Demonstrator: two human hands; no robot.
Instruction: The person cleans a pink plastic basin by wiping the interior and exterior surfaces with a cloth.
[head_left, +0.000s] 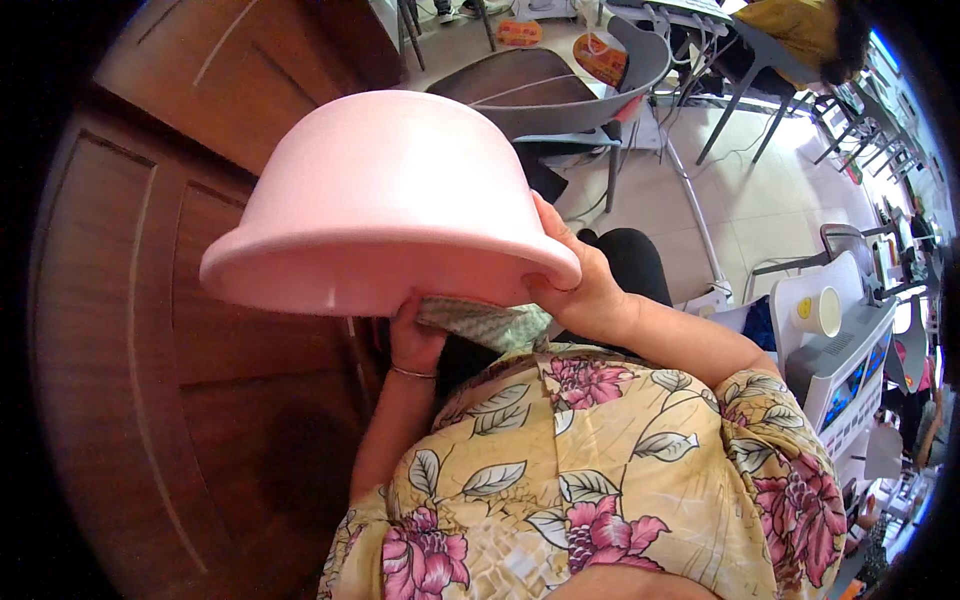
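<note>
the right hand is closed over the rim of a pink plastic basin, thumb on the outside of the lip and the fingers curled under it out of sight, so it has a firm hold of the edge. the left hand is tucked up beneath the basin, mostly hidden by the rim; it sits against a green-and-white checked cloth that pokes out under the lip, and the fingers seem bunched on that cloth, though how far they are closed i cannot tell from here. a thin bangle rings that wrist.

the basin is held up in the air in front of the person's chest, between the two hands, well clear of the floor.

to the left, close behind the basin, stands a dark brown wooden door with raised panels. beyond the basin there is a grey plastic chair with a dark seat, and past it the pale tiled floor with metal table legs. to the right, near the person's elbow, a paper cup stands on a white machine with a coloured panel. the person's floral short-sleeved shirt fills the lower part of the view.

the basin is turned nearly upside down: its flat bottom faces up and away, the open mouth points down and back toward the person, and the rim tilts lower on the left than the right. it is round, with no real long axis.
</note>
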